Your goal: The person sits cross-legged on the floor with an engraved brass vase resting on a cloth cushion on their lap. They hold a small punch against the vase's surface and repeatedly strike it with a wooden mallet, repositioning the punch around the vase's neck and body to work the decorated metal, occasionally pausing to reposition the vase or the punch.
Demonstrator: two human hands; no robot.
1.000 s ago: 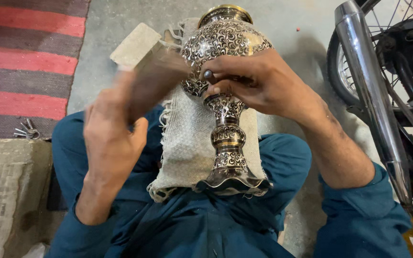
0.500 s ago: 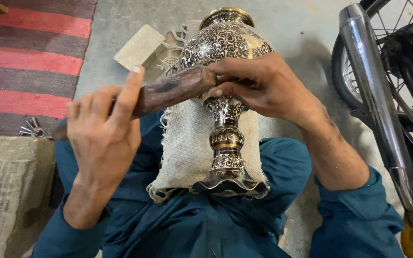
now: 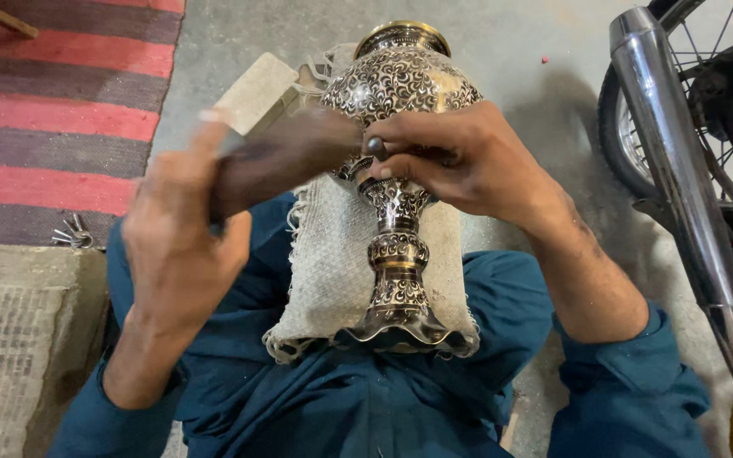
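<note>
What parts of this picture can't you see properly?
- Wooden tool in the left hand: blurred in the head view, shape unclear.
- Small tool tip under the right hand: mostly hidden by fingers.
- Vase: middle covered by both hands.
- Motorcycle wheel: cut off by the right edge.
- Keys: too small.

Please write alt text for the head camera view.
A person's left hand swings a blurred dark wooden mallet at an engraved metal vase lying on burlap cloth; the right hand holds a small tool against it.
</note>
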